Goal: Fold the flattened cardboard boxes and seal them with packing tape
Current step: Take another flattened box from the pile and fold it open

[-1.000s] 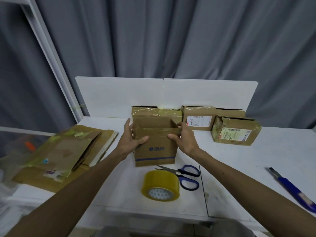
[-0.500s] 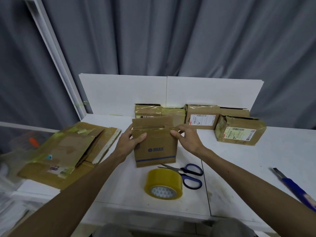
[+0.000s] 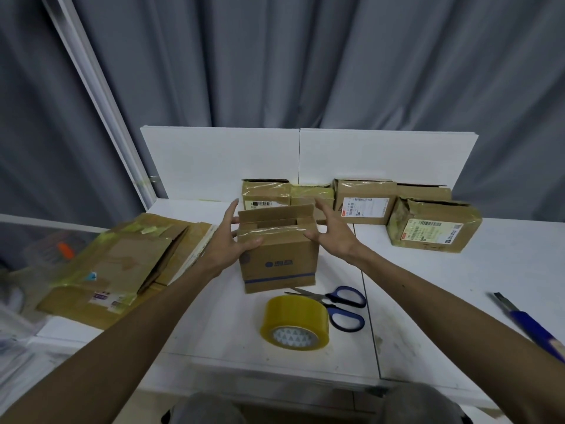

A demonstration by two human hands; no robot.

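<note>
1. Carrying everything shown, the white bench [image 3: 428,301] has the upright box [image 3: 279,264] near its middle. All places below are given from this box.
2. Flattened boxes [image 3: 122,261]: a stack lying flat, well to the left of the upright box, not yet folded.
3. Sealed boxes [image 3: 431,226]: a row behind and to the right of it, already taped.
4. Upright box: stands on its base with the top flaps [image 3: 275,215] partly raised and a gap between them. The step in hand appears to be closing the top.
5. Left hand [image 3: 227,243]: its grip clasps the upper left corner, thumb on the front and fingers straight along the side.
6. Right hand [image 3: 333,234]: its grip is spread, thumb touching the upper right front corner and fingers arched over the flaps.
7. Tape roll [image 3: 295,322]: lies untouched just in front of the box. The next move probably calls for pressing the flaps flat, holding them with one hand and fetching the roll with the other.
8. Scissors [image 3: 339,307]: in front and to the right, beside the roll.
9. Utility knife [image 3: 529,325]: far to the right.
</note>
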